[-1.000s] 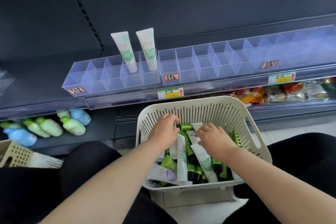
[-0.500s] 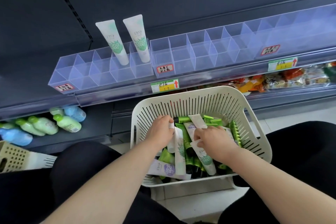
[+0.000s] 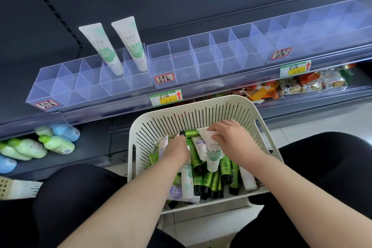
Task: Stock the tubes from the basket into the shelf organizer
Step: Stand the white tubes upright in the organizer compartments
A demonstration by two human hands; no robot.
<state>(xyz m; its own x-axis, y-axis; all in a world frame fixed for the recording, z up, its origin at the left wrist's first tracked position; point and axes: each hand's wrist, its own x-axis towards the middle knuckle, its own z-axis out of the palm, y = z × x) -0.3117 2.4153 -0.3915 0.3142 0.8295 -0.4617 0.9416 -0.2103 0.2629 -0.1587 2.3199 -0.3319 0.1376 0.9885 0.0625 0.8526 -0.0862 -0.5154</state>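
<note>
A cream slotted basket [image 3: 201, 110] sits between my knees, filled with several green, white and lilac tubes. My right hand [image 3: 231, 139] grips the flat end of a white tube with a green leaf print [image 3: 213, 155] and lifts it off the pile. My left hand [image 3: 177, 149] reaches down among the tubes at the basket's left side, fingers curled around a white tube [image 3: 187, 177]. Two white tubes [image 3: 104, 48] stand cap-down in the clear shelf organizer [image 3: 90, 86] on the shelf above.
More clear divided organizers [image 3: 201, 60] run to the right along the shelf, with handwritten labels and price tags on the rail. Green and blue bottles [image 3: 54, 143] lie on the lower shelf at left. Snack packets [image 3: 291, 86] fill the lower right shelf. Another basket [image 3: 12, 187] sits at far left.
My right hand has closed on the white leaf-print tube and raised its flat end toward the basket's back wall. My left hand has dug deeper into the pile.
</note>
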